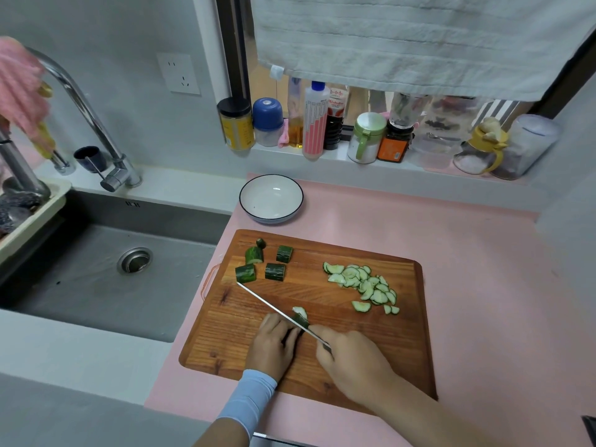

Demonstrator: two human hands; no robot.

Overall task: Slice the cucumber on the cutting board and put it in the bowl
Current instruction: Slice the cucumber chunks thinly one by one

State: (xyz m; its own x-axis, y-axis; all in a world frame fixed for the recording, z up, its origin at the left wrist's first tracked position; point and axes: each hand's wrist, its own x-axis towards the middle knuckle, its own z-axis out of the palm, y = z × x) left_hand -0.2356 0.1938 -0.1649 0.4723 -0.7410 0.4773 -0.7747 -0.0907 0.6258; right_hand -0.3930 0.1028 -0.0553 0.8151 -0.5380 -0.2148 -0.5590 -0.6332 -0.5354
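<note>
Mostly hidden: cucumber (300, 319) under curled left fingers (274, 324), knife handle (326, 346) inside gripping right fingers (335, 337)

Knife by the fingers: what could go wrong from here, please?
1. The left hand holds a short cucumber piece right against the knife. A slip might cut a fingertip.
2. The chunks lie near the left edge of the board, beside the sink. A nudge from the blade tip could knock one in.
3. The bowl stands off the board, so slices may drop on the counter when moved.
</note>
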